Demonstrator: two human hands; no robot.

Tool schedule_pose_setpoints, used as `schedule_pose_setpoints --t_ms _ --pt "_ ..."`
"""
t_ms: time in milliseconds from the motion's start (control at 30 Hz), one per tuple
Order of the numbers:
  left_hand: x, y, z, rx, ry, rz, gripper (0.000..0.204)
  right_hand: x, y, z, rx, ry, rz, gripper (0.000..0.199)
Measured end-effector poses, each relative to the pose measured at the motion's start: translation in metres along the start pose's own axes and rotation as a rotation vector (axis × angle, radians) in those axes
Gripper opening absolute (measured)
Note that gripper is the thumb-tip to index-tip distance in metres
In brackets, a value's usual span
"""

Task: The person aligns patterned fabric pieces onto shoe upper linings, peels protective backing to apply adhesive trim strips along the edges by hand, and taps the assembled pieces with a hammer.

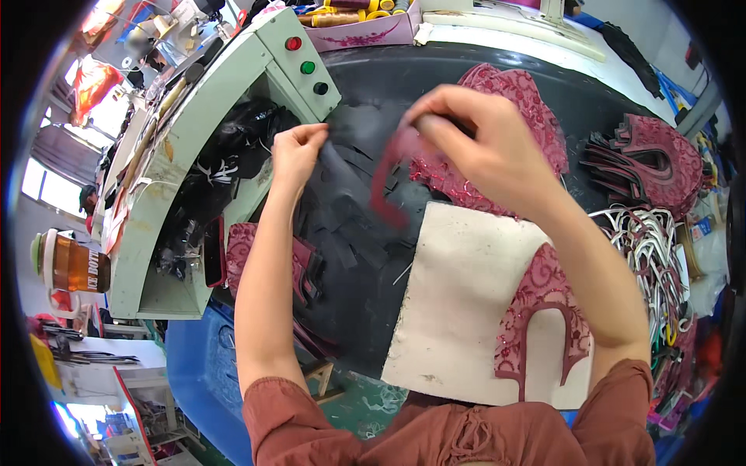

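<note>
My left hand (299, 151) is closed in a pinch beside the pale green cabinet corner, with a blurred black strip (336, 165) hanging from its fingertips. More black strips (353, 225) lie scattered on the dark table below it. My right hand (474, 136), fingers curled, is raised over a pile of pink patterned fabric pieces (544, 116). A curved maroon piece (382, 194), smeared by motion, hangs from it; something dark in its grip is too blurred to name. On the cream board (443, 303) lies a pink patterned shoe upper (528, 299) with maroon edging around its U-shaped opening.
The cabinet (163, 179) with coloured buttons rises at the left. Stacked shoe uppers (668, 159) and a bundle of white strips (641, 248) sit at the right. A pink box (361, 33) of thread spools stands at the back; a blue tub (194, 365) is low left.
</note>
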State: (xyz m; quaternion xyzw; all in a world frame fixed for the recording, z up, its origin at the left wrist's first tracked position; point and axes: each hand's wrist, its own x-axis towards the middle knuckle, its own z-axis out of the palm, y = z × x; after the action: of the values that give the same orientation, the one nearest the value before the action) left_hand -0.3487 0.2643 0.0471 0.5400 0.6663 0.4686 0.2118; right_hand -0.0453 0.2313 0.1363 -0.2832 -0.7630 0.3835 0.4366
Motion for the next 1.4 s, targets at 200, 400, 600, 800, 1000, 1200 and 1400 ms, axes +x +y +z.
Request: schedule_pose_setpoints --t_ms 200,400,600,800,1000,1200,1400 --pt "0.047 -0.08 -0.021 0.756 0.226 0.228 0.013 -0.071 -0.065 -0.056 -0.453 0.008 -0.056 0.009" --pt "-0.012 0.024 0.019 0.585 0.291 0.517 0.02 -0.086 -0.099 -0.075 -0.667 -0.056 0.13 0.011" --pt "-0.185 0.185 0.087 -0.614 -0.554 0.423 0.026 -0.11 -0.079 -0.092 -0.236 -0.179 0.113 0.031" --pt "-0.218 0.239 0.059 -0.098 -0.471 0.61 0.016 -0.193 -0.004 -0.118 -0.745 0.219 0.647 0.058" --pt "-0.285 0.288 0.019 0.051 -0.809 0.778 0.019 -0.26 0.046 -0.095 -0.39 0.133 0.792 0.042" --pt "-0.293 0.269 0.02 -0.352 -1.284 0.356 0.019 -0.3 -0.039 -0.07 -0.069 0.519 0.378 0.007" --pt "-0.283 0.208 0.068 -0.492 -1.42 -0.471 0.021 -0.344 -0.092 -0.134 -0.279 0.91 0.299 0.008"
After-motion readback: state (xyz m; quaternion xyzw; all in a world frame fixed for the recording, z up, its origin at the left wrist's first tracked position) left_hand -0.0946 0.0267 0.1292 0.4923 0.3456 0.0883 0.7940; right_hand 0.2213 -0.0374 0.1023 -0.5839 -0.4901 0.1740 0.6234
